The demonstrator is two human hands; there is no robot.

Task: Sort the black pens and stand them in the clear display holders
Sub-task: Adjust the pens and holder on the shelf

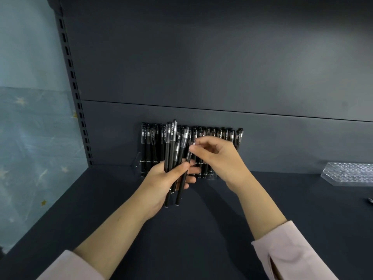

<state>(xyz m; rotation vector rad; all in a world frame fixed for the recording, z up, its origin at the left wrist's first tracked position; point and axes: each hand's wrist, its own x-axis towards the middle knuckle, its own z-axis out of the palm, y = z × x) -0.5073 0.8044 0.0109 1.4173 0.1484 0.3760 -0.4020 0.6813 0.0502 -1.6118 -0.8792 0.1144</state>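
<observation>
Black pens (171, 150) form a loose bundle in the left hand (167, 178), caps up, barrels running down past the palm toward the near side; the fingers curl round the bundle and the thumb presses across its front. One single pen (180, 191) leans out of the bundle's right side; the right hand (220, 156) pinches its cap end between thumb and fingertips, the other fingers loosely curled; whether the left thumb also grips this pen is hard to tell, since the thumb crosses it. Both hands hover above the dark shelf (201, 229), just in front of its far centre.

Behind the hands a clear display holder (136, 161) stands against the back panel (201, 67); a row of standing pens (229, 135) fills it from left to right, caps up and close together, partly hidden by the hands. Far to the right on the shelf lies a second clear holder (349, 174), well apart from the first, its top patterned with rows of small cells. A slotted upright (74, 93) runs down the left edge of the back panel; a pale blue sheet with stars (30, 122) hangs further left; pink sleeves (292, 251) cover both forearms at the near edge.
</observation>
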